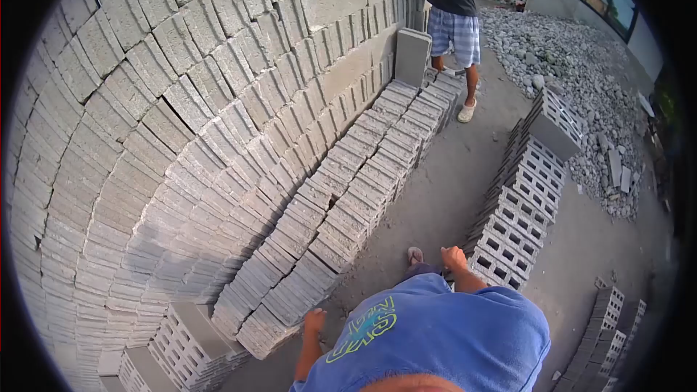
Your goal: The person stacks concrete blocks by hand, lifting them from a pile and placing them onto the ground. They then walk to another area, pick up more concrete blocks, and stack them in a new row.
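Note:
My left hand (314, 319) hangs low beside the near end of a low double row of grey concrete blocks (341, 196), with its fingers curled and nothing showing in them. My right hand (454, 258) is closed into a loose fist in front of my body. It is close to the near end of a row of hollow concrete blocks (508, 236), whose holes face up, and no object shows in it. My blue shirt (443, 327) fills the bottom of the view, and one sandalled foot (414, 255) shows ahead of it.
A tall wall of stacked blocks (181, 94) rises at left. Another person (454, 29) stands beyond the low row, near an upright block (413, 57). Rubble (566, 58) is heaped at the back right. More hollow blocks lie lower left (189, 341) and lower right (606, 327).

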Demonstrator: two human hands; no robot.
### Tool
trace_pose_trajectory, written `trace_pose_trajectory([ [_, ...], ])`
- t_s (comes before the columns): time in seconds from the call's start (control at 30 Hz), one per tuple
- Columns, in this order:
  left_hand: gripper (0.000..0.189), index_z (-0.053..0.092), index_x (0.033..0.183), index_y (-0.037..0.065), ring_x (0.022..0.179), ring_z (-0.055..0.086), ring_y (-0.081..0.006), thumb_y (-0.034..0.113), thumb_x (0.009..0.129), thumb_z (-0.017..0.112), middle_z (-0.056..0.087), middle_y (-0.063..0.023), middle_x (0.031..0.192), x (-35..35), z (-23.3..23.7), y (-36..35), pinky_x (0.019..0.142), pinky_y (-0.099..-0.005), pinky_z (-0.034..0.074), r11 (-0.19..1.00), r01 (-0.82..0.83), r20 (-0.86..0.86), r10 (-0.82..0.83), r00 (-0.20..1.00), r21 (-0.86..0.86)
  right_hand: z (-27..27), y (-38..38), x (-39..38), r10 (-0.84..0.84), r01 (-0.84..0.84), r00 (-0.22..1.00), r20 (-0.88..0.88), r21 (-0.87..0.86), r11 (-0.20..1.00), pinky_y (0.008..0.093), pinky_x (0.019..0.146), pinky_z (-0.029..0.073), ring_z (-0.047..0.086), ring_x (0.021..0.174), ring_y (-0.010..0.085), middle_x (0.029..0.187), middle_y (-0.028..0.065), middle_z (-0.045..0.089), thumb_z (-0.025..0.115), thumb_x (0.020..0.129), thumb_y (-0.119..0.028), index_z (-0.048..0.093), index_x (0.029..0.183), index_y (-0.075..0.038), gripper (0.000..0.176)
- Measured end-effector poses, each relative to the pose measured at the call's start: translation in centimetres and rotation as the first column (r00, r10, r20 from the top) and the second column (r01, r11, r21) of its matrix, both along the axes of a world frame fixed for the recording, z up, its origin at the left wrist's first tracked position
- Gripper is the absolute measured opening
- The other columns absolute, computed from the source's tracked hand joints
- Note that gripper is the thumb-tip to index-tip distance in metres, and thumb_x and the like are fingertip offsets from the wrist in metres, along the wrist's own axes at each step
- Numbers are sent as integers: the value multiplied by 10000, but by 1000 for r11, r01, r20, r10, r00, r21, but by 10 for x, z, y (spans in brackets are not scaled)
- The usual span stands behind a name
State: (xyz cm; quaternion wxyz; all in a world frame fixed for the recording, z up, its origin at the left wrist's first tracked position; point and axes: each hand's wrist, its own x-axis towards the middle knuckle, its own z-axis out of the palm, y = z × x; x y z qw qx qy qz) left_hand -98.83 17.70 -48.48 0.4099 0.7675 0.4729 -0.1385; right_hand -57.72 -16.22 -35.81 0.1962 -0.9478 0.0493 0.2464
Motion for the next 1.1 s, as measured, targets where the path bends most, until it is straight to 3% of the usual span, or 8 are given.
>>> trace_pose_trajectory([
  [0.1, 353, 661, 948, 64, 901, 607, -367, 367, 784, 584, 654, -169, 953, 69, 24, -2, 775, -461, 474, 998, -44, 36, 42, 998, 50, -56, -3, 40, 219, -205, 974, -57, 186, 961, 393, 810, 489, 654, 872, 295, 791, 166, 675, 530, 813, -444, 700, 842, -48, 432],
  [0.2, 346, 660, 945, 74, 949, 596, -359, 369, 816, 535, 644, -166, 997, 143, 24, -8, 823, -443, 474, 912, 283, -43, -283, 958, 296, -71, 2, 95, 430, -391, 897, -105, 268, 880, 394, 846, 482, 624, 934, 346, 883, 180, 670, 532, 795, -430, 703, 874, -77, 401],
  [0.27, 375, 658, 979, 72, 980, 585, -367, 381, 829, 507, 622, -182, 1055, 187, 24, -15, 855, -439, 466, 646, 744, -253, -700, 667, 173, -98, -5, 122, 485, -419, 868, -108, 367, 831, 401, 811, 492, 645, 848, 339, 815, 147, 680, 529, 800, -431, 709, 846, -89, 390],
  [0.37, 387, 653, 978, 63, 974, 587, -368, 386, 822, 509, 617, -204, 1042, 268, 53, -45, 851, -452, 465, 748, 624, -81, -624, 777, 225, -95, -22, 174, 493, -422, 860, -128, 365, 830, 296, 707, 510, 655, 684, 153, 700, 58, 679, 551, 823, -385, 705, 795, -70, 351],
  [0.83, 423, 623, 1122, 63, 1072, 570, -326, 328, 793, 621, 612, -172, 1121, 508, 104, -68, 925, -371, 443, 871, 487, -31, -486, 873, 60, -124, -204, 213, -290, 477, 866, -408, 500, 723, 262, 468, 443, 594, 545, 135, 688, 62, 650, 606, 820, -241, 668, 867, -20, 235],
  [0.97, 405, 670, 951, 20, 927, 616, -364, 368, 747, 630, 639, -212, 992, 525, 51, -57, 825, -412, 489, 729, 685, -181, -673, 717, 2, -155, -249, 198, 178, -97, 964, -198, 363, 927, 295, 525, 509, 658, 610, 161, 787, 88, 684, 536, 805, -118, 664, 818, -23, 160],
  [1.0, 405, 670, 951, 20, 927, 616, -364, 368, 747, 630, 639, -212, 992, 539, 50, -63, 825, -412, 489, 727, 686, -166, -676, 718, 2, -131, -240, 208, -174, 391, 830, -530, 330, 859, 296, 513, 502, 651, 617, 153, 785, 80, 686, 542, 836, -156, 668, 816, -23, 184],
  [1.1, 410, 672, 891, 1, 888, 622, -369, 370, 722, 622, 634, -231, 963, 579, 40, -60, 793, -429, 495, 689, 722, -327, -698, 637, -64, -140, -242, 239, -330, 593, 719, -612, 293, 750, 288, 507, 487, 634, 591, 162, 795, 77, 686, 542, 859, -222, 678, 918, -39, 235],
])
